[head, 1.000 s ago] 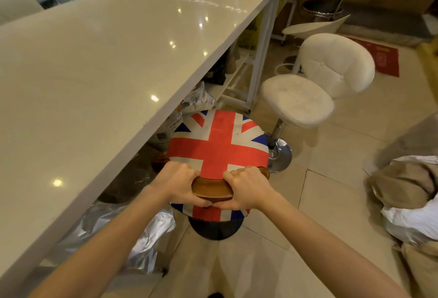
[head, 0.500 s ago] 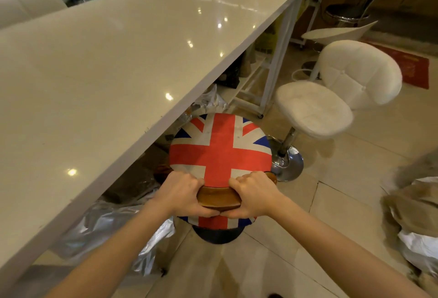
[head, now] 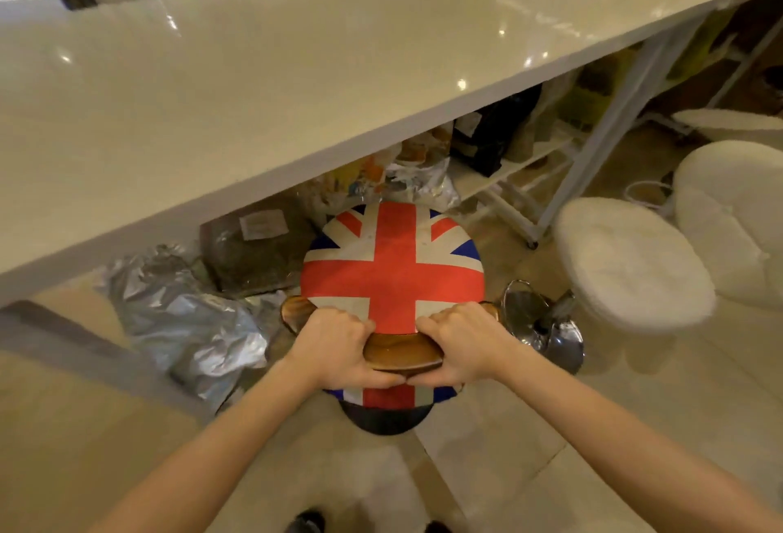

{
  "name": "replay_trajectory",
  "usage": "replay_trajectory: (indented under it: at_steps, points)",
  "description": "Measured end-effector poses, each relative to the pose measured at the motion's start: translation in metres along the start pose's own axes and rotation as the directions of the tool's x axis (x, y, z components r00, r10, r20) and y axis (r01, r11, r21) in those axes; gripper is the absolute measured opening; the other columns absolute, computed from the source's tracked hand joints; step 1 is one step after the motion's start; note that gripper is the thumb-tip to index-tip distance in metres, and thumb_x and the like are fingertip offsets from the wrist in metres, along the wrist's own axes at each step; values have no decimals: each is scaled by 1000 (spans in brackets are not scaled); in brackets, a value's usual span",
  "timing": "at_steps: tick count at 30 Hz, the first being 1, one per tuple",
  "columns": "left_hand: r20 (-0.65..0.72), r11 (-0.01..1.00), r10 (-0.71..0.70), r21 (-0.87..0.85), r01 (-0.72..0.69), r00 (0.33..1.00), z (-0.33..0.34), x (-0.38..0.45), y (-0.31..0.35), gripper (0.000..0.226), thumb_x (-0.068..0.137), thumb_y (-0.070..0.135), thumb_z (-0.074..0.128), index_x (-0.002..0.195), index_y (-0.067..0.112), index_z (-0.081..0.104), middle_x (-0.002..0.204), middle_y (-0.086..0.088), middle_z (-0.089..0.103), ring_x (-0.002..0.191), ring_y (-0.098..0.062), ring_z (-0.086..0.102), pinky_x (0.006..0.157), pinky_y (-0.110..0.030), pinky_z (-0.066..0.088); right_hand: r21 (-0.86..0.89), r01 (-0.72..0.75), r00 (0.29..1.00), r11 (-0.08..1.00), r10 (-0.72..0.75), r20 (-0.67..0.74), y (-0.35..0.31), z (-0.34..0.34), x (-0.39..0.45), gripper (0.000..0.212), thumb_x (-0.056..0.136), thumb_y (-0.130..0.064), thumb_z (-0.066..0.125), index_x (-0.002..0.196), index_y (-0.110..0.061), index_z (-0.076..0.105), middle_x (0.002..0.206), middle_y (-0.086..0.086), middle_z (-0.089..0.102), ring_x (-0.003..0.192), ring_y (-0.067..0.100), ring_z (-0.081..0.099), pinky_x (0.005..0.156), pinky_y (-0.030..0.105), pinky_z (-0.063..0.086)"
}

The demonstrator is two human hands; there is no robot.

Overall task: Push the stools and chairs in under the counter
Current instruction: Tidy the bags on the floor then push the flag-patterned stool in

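Note:
A round stool with a Union Jack seat (head: 392,274) and a low brown wooden backrest (head: 402,352) stands on the tiled floor, its far edge close to the white counter (head: 254,100). My left hand (head: 334,348) and my right hand (head: 459,346) both grip the backrest side by side, thumbs nearly meeting under it. To the right stands a white padded bar chair (head: 627,261) on a chrome base (head: 546,329), out from under the counter.
Under the counter lie a crumpled silver bag (head: 178,316), a brown parcel (head: 258,253), snack bags (head: 381,176) and a white shelf rack (head: 521,168). A white counter leg (head: 593,151) stands right of the stool. Another white chair (head: 737,125) is at far right.
The view has swung left and down. The flag stool has moved closer to the counter's edge with both hands still gripping its backrest. The white chair now sits at the right edge.

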State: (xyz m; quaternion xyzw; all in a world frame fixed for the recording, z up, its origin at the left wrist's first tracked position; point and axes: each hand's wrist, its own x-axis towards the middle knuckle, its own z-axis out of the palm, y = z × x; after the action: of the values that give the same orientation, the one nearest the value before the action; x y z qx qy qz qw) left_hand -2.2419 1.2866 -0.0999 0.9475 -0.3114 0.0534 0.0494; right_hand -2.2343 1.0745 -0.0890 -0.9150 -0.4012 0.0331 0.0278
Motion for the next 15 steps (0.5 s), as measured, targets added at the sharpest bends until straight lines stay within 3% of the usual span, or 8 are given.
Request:
replay_trajectory:
  at_steps: [3,6,12,15]
  points:
    - [-18,997,-76,14,76,997,-1,4,20,66,61,87,36,49,22,42,42,10,38,35,-10,35,39,-19,19,-9,76,997,997,-76,7,16,-4,-7,58,75,-69,52,89,-13,55,79,4,68,65,21,62,59,31,47]
    - [27,990,-143,11,143,989,0,8,34,71,60,89,30,56,21,51,49,8,46,43,-11,42,44,-23,28,0,124,992,992,-124,37,28,-8,-13,58,77,-68,52,95,-13,53,89,6,67,75,22,62,68,32,45]
    - [107,970,-244,40,241,964,0,15,53,72,55,91,20,65,25,48,60,9,51,53,-8,47,51,-23,30,6,145,987,989,-145,72,43,-10,-23,60,77,-68,51,104,-14,53,105,5,65,93,22,59,86,34,41]
    - [101,959,-284,29,283,953,2,20,64,78,56,90,19,70,23,55,62,9,54,56,-8,52,53,-21,35,38,149,987,988,-151,54,53,-11,-27,57,76,-67,54,101,-16,53,101,3,66,90,21,58,81,30,37]
